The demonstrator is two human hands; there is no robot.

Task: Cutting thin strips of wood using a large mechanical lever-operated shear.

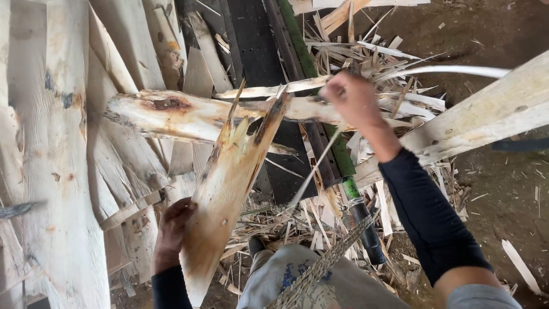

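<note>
The left hand (171, 232) grips a splintered slab (226, 194) while the right hand (351, 97) is closed on a crosswise slab (189, 114), many split boards (51, 171) already piled aside.

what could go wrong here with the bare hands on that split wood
The left hand grips a jagged split slab with sharp splintered tips, so splinters or cuts seem likely. The right hand, blurred, holds another rough piece across it; a slip could jab either hand. Loose wood scraps around the person's shoe might cause a trip.
</note>
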